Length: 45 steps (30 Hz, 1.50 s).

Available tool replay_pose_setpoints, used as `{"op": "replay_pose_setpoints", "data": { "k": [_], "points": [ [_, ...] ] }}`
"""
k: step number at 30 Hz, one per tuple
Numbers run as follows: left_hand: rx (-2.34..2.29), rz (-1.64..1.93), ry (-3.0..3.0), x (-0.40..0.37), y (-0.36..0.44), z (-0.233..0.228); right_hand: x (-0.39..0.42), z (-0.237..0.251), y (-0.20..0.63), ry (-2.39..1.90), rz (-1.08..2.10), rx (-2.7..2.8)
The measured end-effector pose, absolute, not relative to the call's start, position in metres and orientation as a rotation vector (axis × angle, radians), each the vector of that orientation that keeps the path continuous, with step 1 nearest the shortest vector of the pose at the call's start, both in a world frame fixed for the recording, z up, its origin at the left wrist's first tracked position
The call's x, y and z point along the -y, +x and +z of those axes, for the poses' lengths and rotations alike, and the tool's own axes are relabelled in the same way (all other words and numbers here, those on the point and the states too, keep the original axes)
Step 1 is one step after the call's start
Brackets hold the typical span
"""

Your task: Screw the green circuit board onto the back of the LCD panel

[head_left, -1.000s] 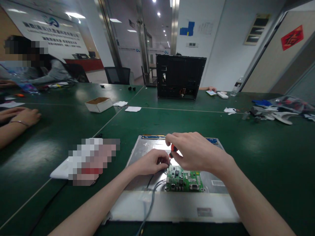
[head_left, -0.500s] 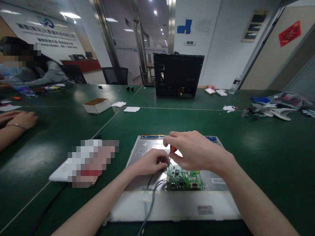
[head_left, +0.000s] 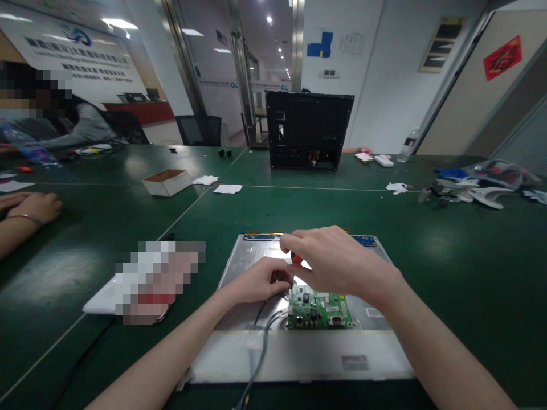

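A large office room with white walls holds a wide dark green table (head_left: 448, 250) made of several sections joined by pale seams. On the left wall a white banner (head_left: 72, 48) carries a blue logo and rows of characters too blurred to read, and on the right wall one red square paper (head_left: 502, 57) bears a single dark character that cannot be made out. Near the viewer, one silver metal monitor panel (head_left: 299, 353) lies flat on the table, with one small green circuit board (head_left: 319, 310) on its middle and a grey cable (head_left: 260, 353) running off its near edge; two small labels on the panel are too small to read. The person's left hand (head_left: 258, 282) rests on the panel just left of the board, its fingers curled together at the board's corner; what they pinch cannot be told. The right hand (head_left: 337, 262) hovers above the board with fingers closed around an orange-handled screwdriver (head_left: 296, 259), only a bit of which shows. Farther back stand one black open computer case (head_left: 308, 130), one shallow cardboard box (head_left: 166, 182), and one clear plastic bottle (head_left: 408, 145). At the left edge, another person's two hands (head_left: 29, 206) lie on the table.
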<state>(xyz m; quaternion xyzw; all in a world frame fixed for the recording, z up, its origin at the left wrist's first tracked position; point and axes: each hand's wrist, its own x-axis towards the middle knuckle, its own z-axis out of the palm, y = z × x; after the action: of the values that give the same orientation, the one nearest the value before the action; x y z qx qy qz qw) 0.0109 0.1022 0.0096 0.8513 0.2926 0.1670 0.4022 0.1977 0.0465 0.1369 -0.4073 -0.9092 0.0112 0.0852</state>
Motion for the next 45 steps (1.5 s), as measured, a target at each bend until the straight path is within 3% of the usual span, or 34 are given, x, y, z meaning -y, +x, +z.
{"op": "replay_pose_setpoints", "data": {
  "k": [27, 36, 45],
  "points": [
    [-0.756, 0.437, 2.113, -0.1019, 0.0134, 0.0083, -0.0451, 0.1395, 0.2012, -1.191, 0.092, 2.743],
    [-0.726, 0.427, 2.115, -0.1014, 0.0126, 0.0102, -0.0486, 0.1358, 0.1996, -1.281, -0.041, 2.696],
    [-0.747, 0.429, 2.112, -0.1017, 0.0143, 0.0102, -0.0444, 0.1388, 0.1999, -1.187, 0.101, 2.73]
  ]
}}
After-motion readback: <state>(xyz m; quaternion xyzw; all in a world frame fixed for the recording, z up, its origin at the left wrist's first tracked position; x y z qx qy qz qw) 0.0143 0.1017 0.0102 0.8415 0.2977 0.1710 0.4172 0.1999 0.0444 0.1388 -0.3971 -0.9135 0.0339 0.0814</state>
